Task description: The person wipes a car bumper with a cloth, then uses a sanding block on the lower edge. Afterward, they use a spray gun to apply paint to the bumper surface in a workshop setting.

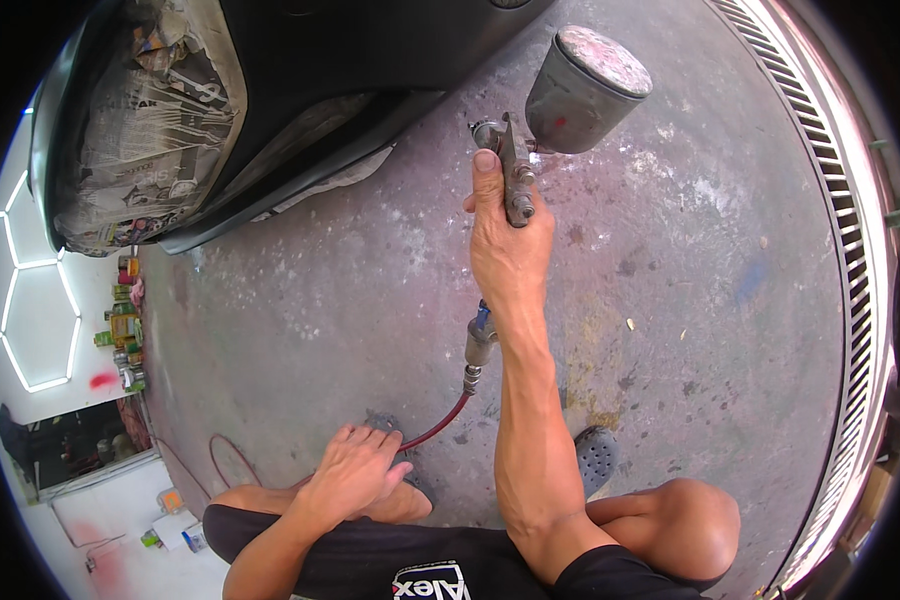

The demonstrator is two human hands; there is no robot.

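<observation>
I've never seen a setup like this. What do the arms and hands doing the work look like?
They're a person's own. The left hand and right hand wear no gloves, and both forearms are uncovered, with no watch or bracelet visible. A short black sleeve ends near the right elbow; the left sleeve isn't clearly visible. No cables are attached to either arm.

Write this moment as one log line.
right hand: holds spray gun; left hand: open, over left leg; hose: red, joins fitting; panel: black, ahead
</observation>
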